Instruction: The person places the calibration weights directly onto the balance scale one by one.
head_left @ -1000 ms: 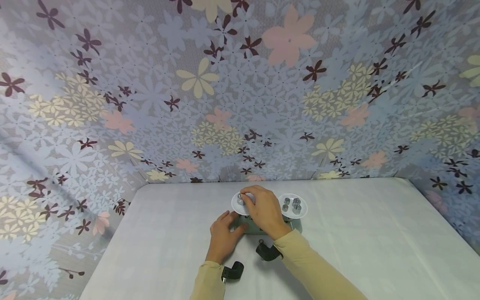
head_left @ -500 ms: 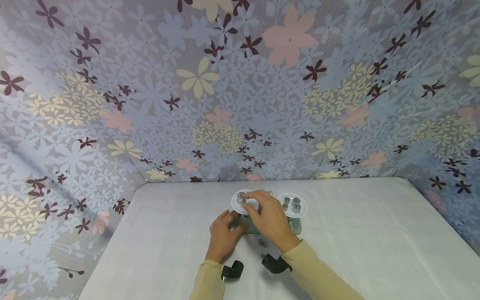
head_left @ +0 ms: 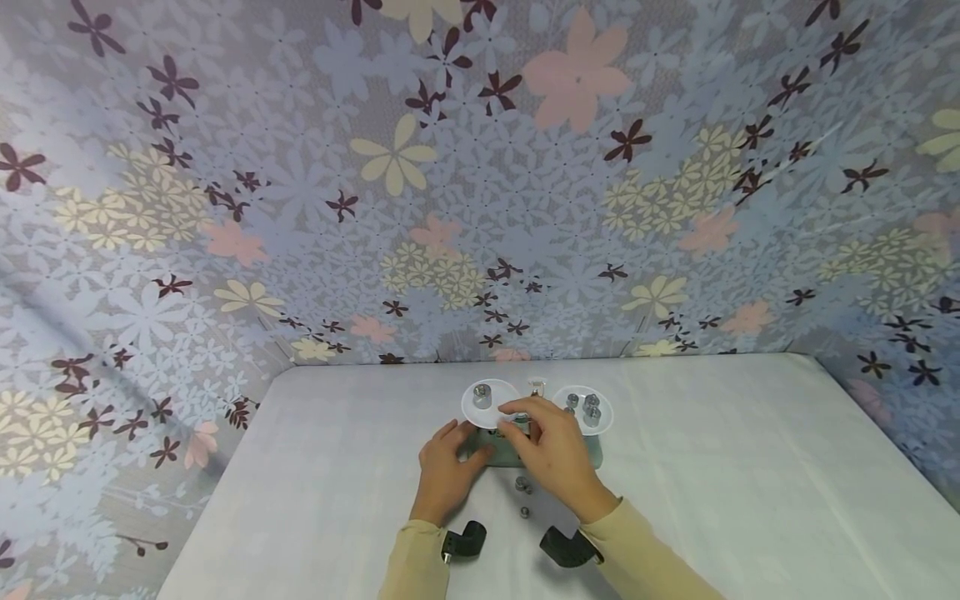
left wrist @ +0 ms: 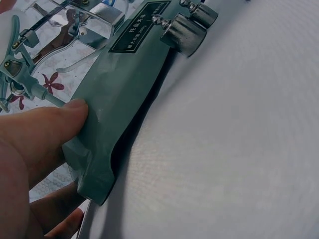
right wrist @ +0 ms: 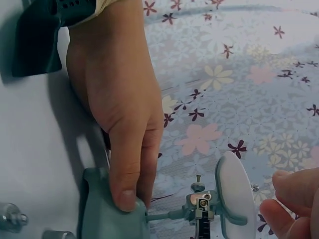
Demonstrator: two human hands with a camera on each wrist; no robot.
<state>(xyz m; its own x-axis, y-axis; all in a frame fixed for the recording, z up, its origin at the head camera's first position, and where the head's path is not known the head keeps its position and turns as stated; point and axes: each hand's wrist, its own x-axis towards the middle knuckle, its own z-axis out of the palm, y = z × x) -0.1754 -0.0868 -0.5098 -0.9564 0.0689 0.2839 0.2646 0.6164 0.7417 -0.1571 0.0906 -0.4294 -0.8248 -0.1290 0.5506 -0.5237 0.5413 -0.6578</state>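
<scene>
A balance scale with a green base (head_left: pixel 504 451) and two white pans stands near the middle of the table. My left hand (head_left: pixel 444 471) grips the base's left end; in the left wrist view, the thumb (left wrist: pixel 62 122) presses on its top. One metal weight (head_left: pixel 482 395) sits on the left pan (head_left: pixel 491 419). Several more weights (head_left: pixel 592 412) stand on the right pan (head_left: pixel 602 427), partly hidden by my right hand (head_left: pixel 553 450). That hand hovers over the scale's middle, thumb and forefinger apart, with nothing between them. In the right wrist view its fingertips (right wrist: pixel 289 194) are beside the left pan.
Several loose metal weights (head_left: pixel 522 484) lie on the white tabletop (head_left: pixel 360 442) in front of the base. Flowered cloth walls (head_left: pixel 480 250) rise at the back and sides. Black wrist cameras (head_left: pixel 465 540) stick out from both sleeves.
My right hand has let go of the weight on the left pan and drawn back to the right and toward me. The left hand has stayed on the base.
</scene>
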